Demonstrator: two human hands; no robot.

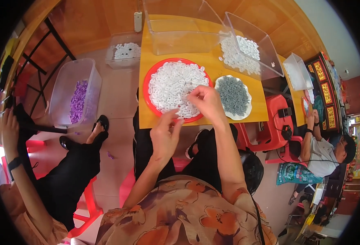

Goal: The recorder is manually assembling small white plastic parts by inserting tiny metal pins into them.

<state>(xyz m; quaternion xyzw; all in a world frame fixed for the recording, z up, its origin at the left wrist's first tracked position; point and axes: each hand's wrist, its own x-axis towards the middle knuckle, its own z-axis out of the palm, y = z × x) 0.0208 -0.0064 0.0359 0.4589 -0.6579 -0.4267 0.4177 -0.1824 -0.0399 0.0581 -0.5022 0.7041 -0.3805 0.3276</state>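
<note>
Together, two hands [206, 102] at one red plate [146, 87]

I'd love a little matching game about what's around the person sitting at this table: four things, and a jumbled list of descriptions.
Things:
1. Round tray
2. Scalloped dish
3. Large clear bin at the left
4. Person's right hand

Descriptions:
A. Holds purple pieces
B. Reaches over white pieces, fingers bent
C. Holds grey pieces
D. Red

Right pairs: 1-D, 2-C, 3-A, 4-B
</note>
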